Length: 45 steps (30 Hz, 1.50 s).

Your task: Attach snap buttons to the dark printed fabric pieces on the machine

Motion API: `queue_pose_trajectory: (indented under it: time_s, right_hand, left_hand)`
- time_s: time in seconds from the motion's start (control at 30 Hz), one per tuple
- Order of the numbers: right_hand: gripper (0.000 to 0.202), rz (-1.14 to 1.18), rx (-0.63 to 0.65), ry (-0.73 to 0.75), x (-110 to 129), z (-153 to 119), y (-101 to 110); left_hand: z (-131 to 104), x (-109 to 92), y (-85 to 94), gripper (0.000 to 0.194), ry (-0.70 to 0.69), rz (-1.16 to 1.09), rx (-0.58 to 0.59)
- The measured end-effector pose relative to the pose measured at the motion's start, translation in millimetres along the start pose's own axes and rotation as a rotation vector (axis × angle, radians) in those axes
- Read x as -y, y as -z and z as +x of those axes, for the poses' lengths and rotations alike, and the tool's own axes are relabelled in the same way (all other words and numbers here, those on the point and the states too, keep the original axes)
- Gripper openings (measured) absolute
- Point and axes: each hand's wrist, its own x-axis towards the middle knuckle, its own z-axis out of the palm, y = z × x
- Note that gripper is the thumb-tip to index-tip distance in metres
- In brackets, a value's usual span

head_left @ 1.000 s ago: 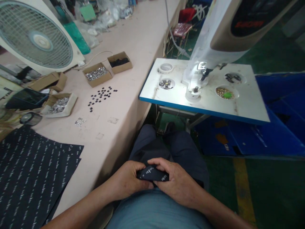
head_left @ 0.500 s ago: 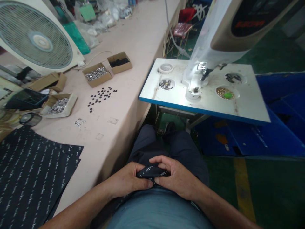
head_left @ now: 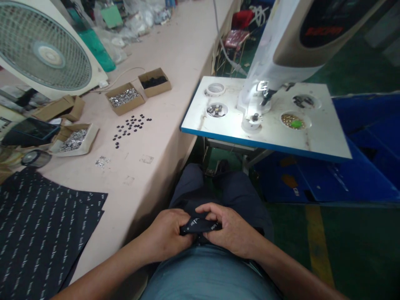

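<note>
Close to my belly I hold a piece of black fabric (head_left: 200,225) printed with small white lettering, folded over between both hands. My left hand (head_left: 170,234) is closed on its left end, the thumb partly under the fold. At the right end my right hand (head_left: 229,229) pinches the cloth, with the index finger raised above it. The underside of the fabric, and anything tucked there, is hidden. More black printed fabric (head_left: 46,233) lies flat on the table at my left.
Small black round parts (head_left: 129,130) lie scattered on the pink table (head_left: 150,139). Boxes of metal pieces (head_left: 73,141) and a fan (head_left: 46,52) stand behind. Ahead right is a press machine (head_left: 275,54) on a white board (head_left: 278,139) with cups of fasteners.
My left hand has rolled over the cloth, its thumb shifting down and in. The fold between my hands has become narrower. My right hand is nearly still; the view has shifted slightly.
</note>
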Motion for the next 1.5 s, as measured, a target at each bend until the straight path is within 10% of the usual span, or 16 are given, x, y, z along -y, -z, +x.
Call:
queue_pose_trajectory:
  time_s: [0.1, 0.27, 1.07, 1.5]
  right_hand:
    - [0.052, 0.049, 0.005, 0.015, -1.8, 0.8, -1.7]
    - [0.05, 0.106, 0.019, -0.019, -6.1, -1.6, -3.4]
    - [0.051, 0.814, 0.185, -0.139, -30.1, 9.7, 6.2]
    - [0.029, 0.271, -0.266, -0.111, -4.2, 43.4, -1.3]
  left_hand:
    - [3.3, -1.1, -0.2, 0.006, -0.101, -0.096, 0.029]
    - [0.4, 8.7, -11.9, 0.014, 0.156, -0.55, 0.206]
    - [7.9, -1.8, -16.4, 0.042, 0.131, -0.91, 0.12]
    - [26.7, 10.5, -14.3, 0.038, 0.152, -1.176, -0.012]
